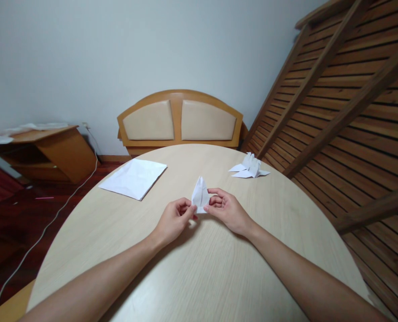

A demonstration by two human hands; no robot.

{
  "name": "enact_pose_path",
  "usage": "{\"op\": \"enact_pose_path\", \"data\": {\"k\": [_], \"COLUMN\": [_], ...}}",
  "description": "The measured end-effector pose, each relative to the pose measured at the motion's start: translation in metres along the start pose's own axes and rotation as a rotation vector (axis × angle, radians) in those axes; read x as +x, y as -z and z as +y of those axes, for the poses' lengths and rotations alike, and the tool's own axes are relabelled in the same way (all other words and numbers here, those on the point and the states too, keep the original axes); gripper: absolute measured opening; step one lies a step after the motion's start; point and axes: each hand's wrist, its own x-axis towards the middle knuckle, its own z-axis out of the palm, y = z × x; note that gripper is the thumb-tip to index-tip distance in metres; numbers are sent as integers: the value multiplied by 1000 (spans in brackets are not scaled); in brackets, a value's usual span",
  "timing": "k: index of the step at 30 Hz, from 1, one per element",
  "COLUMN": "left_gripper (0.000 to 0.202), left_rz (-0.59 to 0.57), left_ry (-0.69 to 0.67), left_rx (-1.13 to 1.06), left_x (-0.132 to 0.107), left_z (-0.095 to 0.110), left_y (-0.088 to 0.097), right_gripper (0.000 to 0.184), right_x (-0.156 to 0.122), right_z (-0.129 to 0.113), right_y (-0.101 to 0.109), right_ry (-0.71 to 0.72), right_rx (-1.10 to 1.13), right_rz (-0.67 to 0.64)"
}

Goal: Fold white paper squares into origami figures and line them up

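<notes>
A small folded piece of white paper (pixel 200 196), pointed at the top with a split down its upper part, is held upright just above the table between my two hands. My left hand (pixel 177 218) pinches its lower left corner between thumb and fingers. On the lower right edge, the thumb and fingers of my right hand (pixel 228 210) grip it too. Several folded white paper figures (pixel 250 167) with pointed wings sit together farther back on the right. To the left lies a stack of white paper sheets (pixel 134 179).
The round pale wooden table (pixel 185 277) fills the space before me. Behind it stands a headboard (pixel 180 118) with two cream panels. A slatted wooden frame (pixel 346 98) leans at the right. At the left are a low wooden cabinet (pixel 62 154) and a white cable (pixel 56 223).
</notes>
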Motion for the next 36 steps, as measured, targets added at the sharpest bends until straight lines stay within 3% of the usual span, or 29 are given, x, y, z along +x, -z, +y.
{"op": "enact_pose_path", "data": {"k": [6,11,17,24,36], "left_gripper": [40,49,50,19,27], "left_rz": [19,47,60,46,11], "left_ry": [20,28,-72,-178,-93], "left_rx": [-52,-150,-271,-77,-38], "left_x": [1,2,2,0,-1], "left_z": [0,1,-2,2,5], "left_y": [-1,-2,-4,0,1], "right_gripper": [48,34,26,15,16], "right_x": [-3,-2,0,2,-2], "right_z": [-5,-1,2,2,-4], "right_y": [-2,-2,1,2,3], "right_ry": [-4,45,43,92,104], "right_rx": [35,27,11,-73,-161], "right_rz": [16,20,28,6,-10]}}
